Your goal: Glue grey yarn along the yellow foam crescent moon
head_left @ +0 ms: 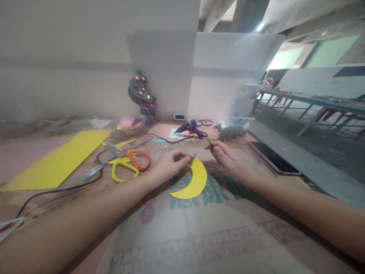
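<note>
From here, the yellow crescent (200,179) looks matt and smooth, paper or thin foam, I can't tell which; the yellow sheet (64,160) has the same flat finish. The scissors (124,154) pair bare metal blades with smooth plastic handles. The glue gun (186,127) is blue plastic, the grey yarn bundle (232,133) fuzzy and rough, the phone screen (275,158) glossy like dark glass.

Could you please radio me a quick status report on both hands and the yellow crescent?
Left hand at upper tip of yellow crescent, exact grip unclear. Right hand pinching a thin dark piece. Scissors left of left hand, glue gun beyond both.
</note>
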Motion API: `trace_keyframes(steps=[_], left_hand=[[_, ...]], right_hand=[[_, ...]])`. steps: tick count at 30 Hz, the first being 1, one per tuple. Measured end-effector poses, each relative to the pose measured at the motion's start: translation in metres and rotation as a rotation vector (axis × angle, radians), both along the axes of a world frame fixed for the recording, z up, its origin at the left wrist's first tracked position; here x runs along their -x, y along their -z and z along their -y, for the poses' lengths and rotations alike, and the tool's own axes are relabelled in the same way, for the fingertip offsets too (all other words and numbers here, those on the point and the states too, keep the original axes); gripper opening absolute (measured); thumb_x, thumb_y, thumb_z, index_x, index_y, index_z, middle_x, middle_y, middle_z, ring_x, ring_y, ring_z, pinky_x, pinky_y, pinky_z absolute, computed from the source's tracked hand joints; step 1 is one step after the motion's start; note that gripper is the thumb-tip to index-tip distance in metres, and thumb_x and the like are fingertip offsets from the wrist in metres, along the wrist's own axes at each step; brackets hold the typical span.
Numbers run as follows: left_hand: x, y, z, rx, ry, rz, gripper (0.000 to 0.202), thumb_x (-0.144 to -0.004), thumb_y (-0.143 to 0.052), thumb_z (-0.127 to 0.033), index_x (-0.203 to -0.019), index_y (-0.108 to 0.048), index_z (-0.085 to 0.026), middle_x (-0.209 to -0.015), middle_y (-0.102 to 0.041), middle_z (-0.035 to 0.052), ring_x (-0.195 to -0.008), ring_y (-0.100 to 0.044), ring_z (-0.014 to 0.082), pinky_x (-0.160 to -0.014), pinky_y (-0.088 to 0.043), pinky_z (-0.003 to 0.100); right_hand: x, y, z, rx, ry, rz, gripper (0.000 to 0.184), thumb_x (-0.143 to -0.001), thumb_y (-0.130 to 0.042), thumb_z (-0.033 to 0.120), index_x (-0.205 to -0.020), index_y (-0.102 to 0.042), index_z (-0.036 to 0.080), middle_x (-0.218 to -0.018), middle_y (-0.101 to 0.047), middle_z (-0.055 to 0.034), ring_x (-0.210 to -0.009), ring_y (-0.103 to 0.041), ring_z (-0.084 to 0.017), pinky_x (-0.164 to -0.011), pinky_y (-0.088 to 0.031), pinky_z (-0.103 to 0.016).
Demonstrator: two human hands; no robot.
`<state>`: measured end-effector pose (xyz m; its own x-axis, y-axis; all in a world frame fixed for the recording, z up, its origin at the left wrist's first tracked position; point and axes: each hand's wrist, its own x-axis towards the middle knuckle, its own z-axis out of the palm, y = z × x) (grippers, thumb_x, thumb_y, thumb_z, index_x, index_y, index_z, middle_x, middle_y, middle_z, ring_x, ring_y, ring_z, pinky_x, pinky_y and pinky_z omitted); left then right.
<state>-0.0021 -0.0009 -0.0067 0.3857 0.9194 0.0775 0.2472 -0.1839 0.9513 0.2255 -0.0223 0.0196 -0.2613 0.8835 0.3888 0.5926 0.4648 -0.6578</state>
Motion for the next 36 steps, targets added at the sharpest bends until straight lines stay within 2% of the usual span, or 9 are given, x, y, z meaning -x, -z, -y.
trace_keyframes(steps=[3,6,12,16,21,24,27,31,36], left_hand=[[-0.001,0.002,-0.001,0.021,0.041,0.019,0.032,-0.082,-0.061,-0.047,-0.095,-0.065,-0.017,-0.071,-0.064,0.0000,-0.056,-0.055,0.0120,-0.050,-0.040,0.022],[-0.001,0.004,-0.002,0.011,0.066,0.055,0.031,-0.081,-0.064,-0.044,-0.096,-0.067,-0.017,-0.076,-0.068,0.0017,-0.060,-0.058,0.0130,-0.053,-0.041,0.023],[0.000,0.003,0.000,0.035,0.091,-0.028,0.035,-0.081,-0.062,-0.052,-0.089,-0.065,-0.018,-0.082,-0.071,0.0050,-0.066,-0.060,0.0159,-0.053,-0.040,0.024],[0.000,0.000,0.000,-0.070,0.045,-0.026,0.033,-0.085,-0.058,-0.050,-0.085,-0.063,-0.018,-0.079,-0.068,0.0032,-0.068,-0.059,0.0165,-0.058,-0.042,0.026],[-0.001,-0.002,-0.002,-0.071,0.019,0.040,0.027,-0.086,-0.056,-0.045,-0.084,-0.059,-0.018,-0.073,-0.065,0.0009,-0.060,-0.056,0.0139,-0.056,-0.042,0.025],[-0.002,-0.002,-0.001,-0.019,-0.006,0.043,0.027,-0.085,-0.057,-0.045,-0.085,-0.058,-0.018,-0.071,-0.064,0.0004,-0.053,-0.052,0.0118,-0.049,-0.038,0.024],[-0.001,0.000,-0.001,-0.003,0.043,0.067,0.028,-0.086,-0.057,-0.046,-0.090,-0.058,-0.018,-0.072,-0.066,0.0013,-0.054,-0.055,0.0128,-0.049,-0.040,0.024],[-0.001,0.004,-0.002,0.032,0.037,0.041,0.030,-0.085,-0.057,-0.048,-0.090,-0.058,-0.019,-0.073,-0.068,0.0024,-0.058,-0.059,0.0148,-0.051,-0.043,0.025],[0.000,0.005,-0.001,0.031,0.038,0.011,0.030,-0.086,-0.056,-0.049,-0.088,-0.056,-0.019,-0.071,-0.068,0.0015,-0.058,-0.059,0.0145,-0.051,-0.042,0.024]], right_hand=[[-0.006,-0.006,-0.014,-0.130,-0.004,0.202,0.032,-0.096,-0.044,0.033,-0.118,-0.062,0.020,-0.123,-0.065,-0.0117,-0.114,-0.059,-0.027,-0.096,-0.048,-0.045],[0.001,-0.009,-0.039,-0.156,-0.103,0.346,0.040,-0.092,-0.050,0.027,-0.130,-0.059,0.020,-0.131,-0.061,-0.0138,-0.119,-0.057,-0.029,-0.099,-0.046,-0.048],[0.074,-0.021,-0.095,-0.093,-0.240,0.466,0.043,-0.084,-0.059,0.008,-0.126,-0.064,0.013,-0.115,-0.070,-0.0132,-0.100,-0.065,-0.025,-0.088,-0.051,-0.037],[0.110,-0.041,-0.106,-0.071,-0.311,0.379,0.046,-0.089,-0.060,0.015,-0.135,-0.056,0.015,-0.114,-0.070,-0.0113,-0.093,-0.065,-0.018,-0.082,-0.052,-0.030],[0.076,-0.046,-0.093,-0.037,-0.284,0.169,0.030,-0.094,-0.053,0.025,-0.119,-0.065,0.013,-0.112,-0.070,-0.0111,-0.097,-0.064,-0.017,-0.085,-0.050,-0.030],[0.041,-0.033,-0.076,0.121,-0.283,0.066,0.033,-0.093,-0.052,0.031,-0.119,-0.064,0.014,-0.101,-0.070,-0.0087,-0.076,-0.062,-0.014,-0.068,-0.051,-0.027],[0.018,-0.018,-0.055,0.348,-0.347,-0.061,0.041,-0.088,-0.058,0.029,-0.127,-0.058,0.017,-0.111,-0.066,-0.0087,-0.073,-0.059,-0.011,-0.061,-0.050,-0.024],[0.010,-0.007,-0.037,0.595,-0.365,-0.167,0.047,-0.085,-0.063,0.028,-0.130,-0.052,0.018,-0.075,-0.058,0.0038,-0.051,-0.049,-0.007,-0.046,-0.039,-0.019],[0.009,-0.017,-0.030,0.544,-0.254,0.004,0.018,-0.088,-0.060,0.032,-0.088,-0.063,0.015,-0.064,-0.056,0.0032,-0.051,-0.049,-0.008,-0.048,-0.038,-0.021]])
